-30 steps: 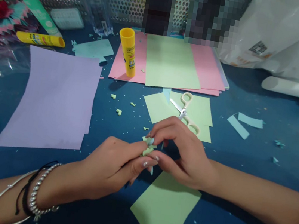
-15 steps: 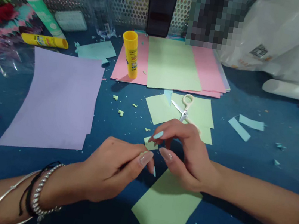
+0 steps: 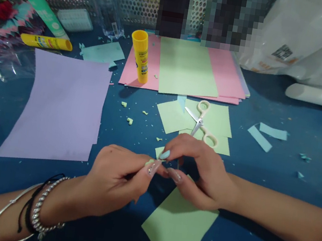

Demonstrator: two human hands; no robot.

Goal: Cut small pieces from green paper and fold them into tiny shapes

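Observation:
Between its thumb and fingers, my left hand (image 3: 120,183) pinches a tiny light green paper piece (image 3: 149,162). My right hand (image 3: 198,171) is beside it, index fingertip at the left thumb's tip and right thumb close to the left fingers; whether it grips anything is hidden. A small green paper scrap (image 3: 159,152) lies just behind the fingertips. Below my right hand a larger green sheet (image 3: 181,225) lies on the blue table. Open white-handled scissors (image 3: 200,122) rest on green papers (image 3: 172,116) behind my right hand.
Purple sheets (image 3: 65,109) lie at the left. A yellow glue stick (image 3: 140,57) stands by the pink and green paper stack (image 3: 187,67). Blue strips (image 3: 273,131) are at the right, a plastic bag (image 3: 308,42) behind them. Small curled green pieces (image 3: 130,121) lie mid-table.
My right hand's index finger has moved down and left to meet my left thumb. My left fingers have shifted slightly left, and more of the scissors' lower handle shows.

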